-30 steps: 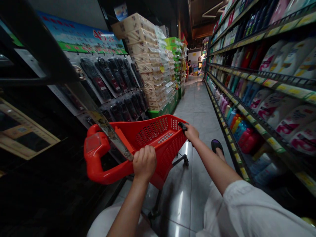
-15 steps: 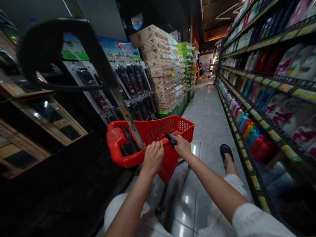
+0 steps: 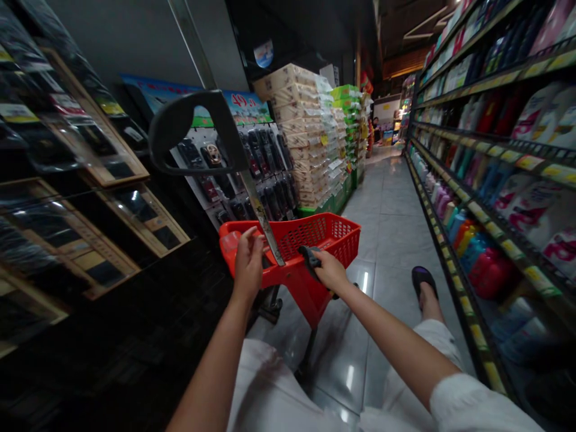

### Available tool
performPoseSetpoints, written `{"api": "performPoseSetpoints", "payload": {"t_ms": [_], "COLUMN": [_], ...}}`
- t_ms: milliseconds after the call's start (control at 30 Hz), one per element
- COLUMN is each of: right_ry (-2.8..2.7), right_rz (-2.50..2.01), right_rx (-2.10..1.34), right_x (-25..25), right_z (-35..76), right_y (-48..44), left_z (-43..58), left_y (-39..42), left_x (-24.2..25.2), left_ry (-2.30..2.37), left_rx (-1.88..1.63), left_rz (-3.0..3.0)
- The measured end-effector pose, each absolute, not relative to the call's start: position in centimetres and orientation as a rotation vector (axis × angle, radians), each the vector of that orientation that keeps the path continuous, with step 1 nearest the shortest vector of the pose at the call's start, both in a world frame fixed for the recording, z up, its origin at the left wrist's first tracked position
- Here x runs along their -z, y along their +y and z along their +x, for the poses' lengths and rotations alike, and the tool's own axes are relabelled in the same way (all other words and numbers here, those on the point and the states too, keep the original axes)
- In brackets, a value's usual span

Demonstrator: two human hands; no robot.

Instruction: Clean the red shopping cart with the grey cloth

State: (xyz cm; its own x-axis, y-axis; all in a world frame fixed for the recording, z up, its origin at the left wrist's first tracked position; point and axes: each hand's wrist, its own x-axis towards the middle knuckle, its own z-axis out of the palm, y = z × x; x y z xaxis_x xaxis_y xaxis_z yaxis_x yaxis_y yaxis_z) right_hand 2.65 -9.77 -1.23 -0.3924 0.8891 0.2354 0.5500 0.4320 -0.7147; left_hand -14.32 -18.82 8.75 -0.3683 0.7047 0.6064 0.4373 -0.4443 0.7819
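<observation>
A small red plastic shopping cart [image 3: 294, 277] stands in front of me, with a perforated basket. A scuffed metal pole [image 3: 263, 225] rises from its near rim to a black loop [image 3: 180, 171]. My left hand [image 3: 249, 264] is raised at the cart's left handle, left of the pole's foot, its fingers loosely bent and apart with nothing seen in them. My right hand [image 3: 332, 271] is closed around a black handled tool [image 3: 309, 259] at the right of the cart's near rim; its kind is unclear, and its lower part is mostly hidden.
Shelves of bottles [image 3: 486, 150] line the right side. Stacked boxes [image 3: 301, 132] and a rack of packaged black goods [image 3: 270, 156] stand at the left, with framed boxes [image 3: 144, 219] nearer. A grey tiled aisle [image 3: 391, 192] runs ahead. A person [image 3: 375, 126] is far off.
My left hand has come away from the foot of the pole, moved left and opened its fingers. My right hand keeps its grip, and the black tool now slants more downward.
</observation>
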Motion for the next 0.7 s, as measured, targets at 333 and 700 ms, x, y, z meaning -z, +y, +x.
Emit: {"api": "performPoseSetpoints", "payload": {"t_ms": [333,700], "right_ry": [-2.14,-2.095], "right_rz": [-0.987,-1.005], "right_rx": [-0.783,-0.761], "right_x": [-1.3,-1.9], "right_z": [1.8,0.4], "right_y": [-11.4,-13.0], "left_z": [-12.9,-12.5], "left_y": [-15.0,-14.3], "left_x": [-10.4,-10.0], "left_ry": [0.89,0.741], "left_rx": [-1.659,-1.664], "left_rz": [1.371,1.283]}}
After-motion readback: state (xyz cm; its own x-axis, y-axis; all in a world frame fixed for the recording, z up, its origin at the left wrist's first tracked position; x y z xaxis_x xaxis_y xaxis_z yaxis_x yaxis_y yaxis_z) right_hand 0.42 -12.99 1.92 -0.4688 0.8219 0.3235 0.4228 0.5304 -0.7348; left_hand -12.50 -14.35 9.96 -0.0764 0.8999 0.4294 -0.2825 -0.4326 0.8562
